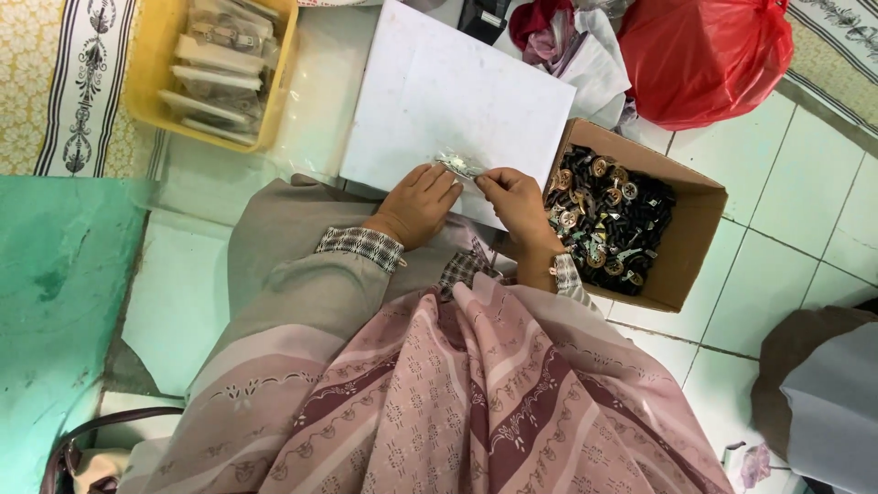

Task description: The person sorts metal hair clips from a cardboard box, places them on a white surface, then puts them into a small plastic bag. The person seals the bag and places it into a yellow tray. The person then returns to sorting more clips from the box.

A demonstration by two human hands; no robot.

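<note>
**Both hands on a small clear packet**

Left hand (pixel 419 203) and right hand (pixel 515 199) meet over the near edge of a white board (pixel 457 91), fingertips pinching a small clear packet (pixel 460 166) between them, metal bits inside. Just right of the right hand: cardboard box (pixel 681 265) of dark and brass-coloured fittings. Well beyond the left hand, a yellow tray (pixel 146 87) of filled packets. Beyond the right hand, a red bag (pixel 704 55).

Both forearms reach forward from under a patterned pink shawl, the wrists in checked cuffs. The left hand (pixel 419 203) lies palm down, its fingers stretched forward and bunched at the tips. The right hand (pixel 518 203) sits just beside it, knuckles up, its fingertips pinched and turned toward the left hand's.
</note>
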